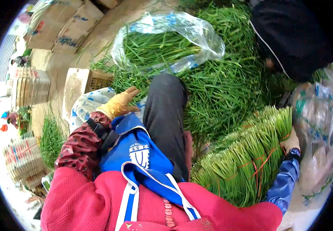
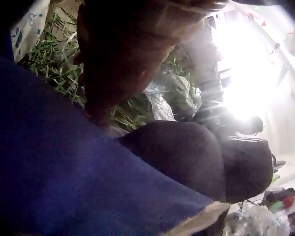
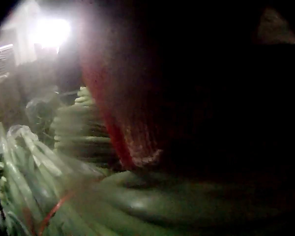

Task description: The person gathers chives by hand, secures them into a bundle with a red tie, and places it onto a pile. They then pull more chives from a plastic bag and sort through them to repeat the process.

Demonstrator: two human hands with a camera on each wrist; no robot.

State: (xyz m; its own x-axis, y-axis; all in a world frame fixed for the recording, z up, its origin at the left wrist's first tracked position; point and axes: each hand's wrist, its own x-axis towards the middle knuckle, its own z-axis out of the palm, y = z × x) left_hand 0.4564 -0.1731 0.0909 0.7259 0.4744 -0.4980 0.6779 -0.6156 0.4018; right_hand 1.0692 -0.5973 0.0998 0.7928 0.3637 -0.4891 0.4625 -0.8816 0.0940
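Red sweater [image 1: 97, 204] fills the bottom of the head view, nearest the lens, with a blue apron [image 1: 135, 154] tied over it. Beyond lies the biggest thing in sight: a heap [image 1: 220, 88] of loose green stalks spread across the floor [image 1: 132, 15]. On its far side a clear bag [image 1: 170, 38] sits open, partly filled with the same greens.

Next in size is the bundle [image 1: 247, 161] - thick, trimmed stalks bound with orange bands [image 1: 264, 161]. It lies at the person's right side, just beside the apron, with its cut ends pointing up and away toward a second plastic bag [image 1: 316, 127]. A black knee [image 1: 166, 111] juts out between the bundle and the left arm, in front of the heap.

Left of the heap stand cardboard boxes [image 1: 66, 27] and a crate [image 1: 97, 79].

The right hand [image 1: 291, 142], gloved at the end of a blue sleeve [image 1: 285, 181], rests against the bundle's far end. Its fingers are hidden behind the stalks, and the right wrist view is too dark and blurred, so I cannot tell whether they grasp.

The left hand [image 1: 120, 104], in a yellow glove, hovers just left of the knee over a pale printed sack [image 1: 87, 104] - its fingers are released, stretched out loosely and holding nothing.
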